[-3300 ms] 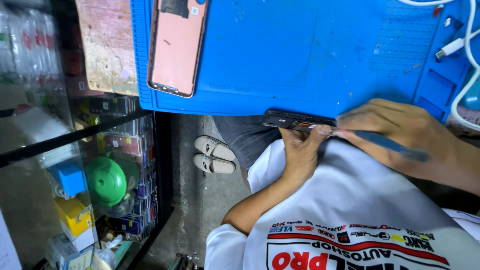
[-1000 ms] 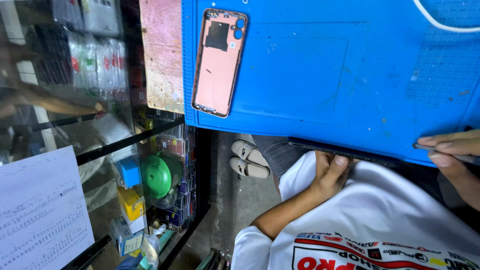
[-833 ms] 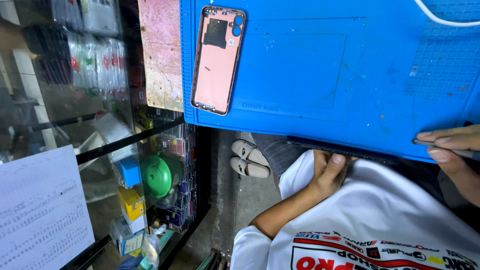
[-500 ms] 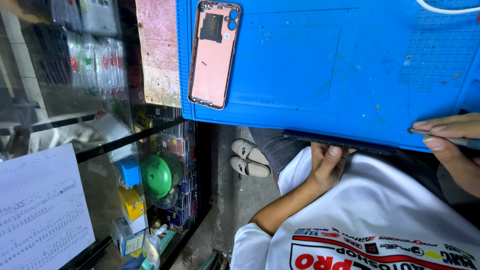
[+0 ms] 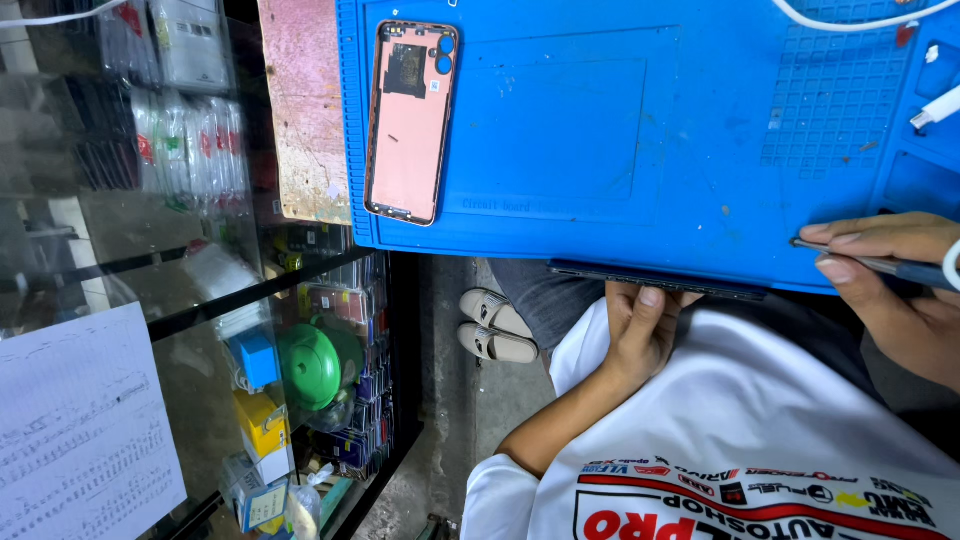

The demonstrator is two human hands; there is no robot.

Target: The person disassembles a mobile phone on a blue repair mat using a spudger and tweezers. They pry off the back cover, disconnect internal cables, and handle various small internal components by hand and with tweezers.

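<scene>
Slim dark phone (image 5: 655, 281) in left hand (image 5: 640, 325); thin metal tool (image 5: 880, 265) in right hand (image 5: 895, 290)

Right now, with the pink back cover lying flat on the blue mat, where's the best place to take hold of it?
Take the pink back cover by its two long side edges near mid-length, coming from above. It lies flat, inner face up, on the blue mat, so only the thin rims offer a grip. Its near end sits close to the mat's front edge and probably lifts first. Stay off the camera cutouts at the far end.

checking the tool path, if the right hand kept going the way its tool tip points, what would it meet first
Probably nothing: the right hand aims its thin tool leftward over bare blue mat. The pink back cover lies farther up-left, likely off-line.
</scene>
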